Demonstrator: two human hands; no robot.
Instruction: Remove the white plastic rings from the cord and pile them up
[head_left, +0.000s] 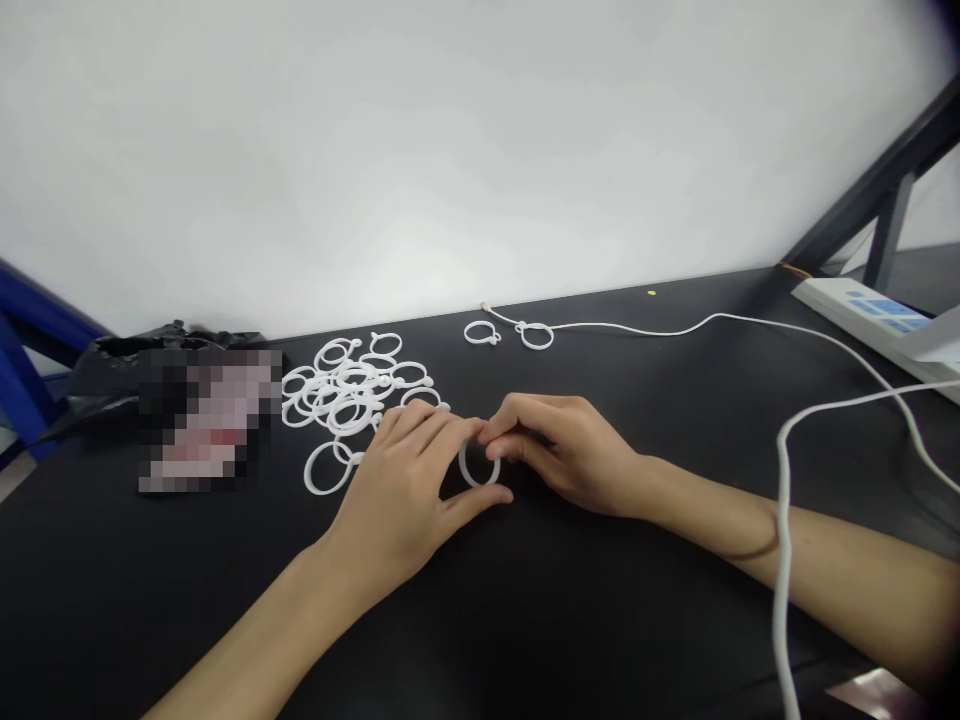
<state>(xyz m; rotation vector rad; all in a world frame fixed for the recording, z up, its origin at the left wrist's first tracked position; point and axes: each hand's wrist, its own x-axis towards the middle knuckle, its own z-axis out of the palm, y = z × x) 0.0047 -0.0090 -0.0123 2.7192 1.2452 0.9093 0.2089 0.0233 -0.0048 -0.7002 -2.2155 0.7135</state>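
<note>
A white plastic curtain ring (468,470) stands between my two hands over the black table. My right hand (577,455) is closed, pinching the ring's upper right side between thumb and index finger. My left hand (409,470) curves around the ring's left side, its index fingertip at the top beside the right fingertips and its thumb stretched along the bottom. Fingers cover the ring's upper part, so any small eyelet there is hidden. Just beyond my left hand lies a loose pile of similar white rings (349,412), each with a small eyelet.
Two separate rings (481,333) lie farther back, one touching a thin white cable (652,332). A thicker white cable (784,520) passes over my right forearm. At left is a black plastic bag (112,375) beside a blurred-out object (214,420). A white box (862,310) sits at right.
</note>
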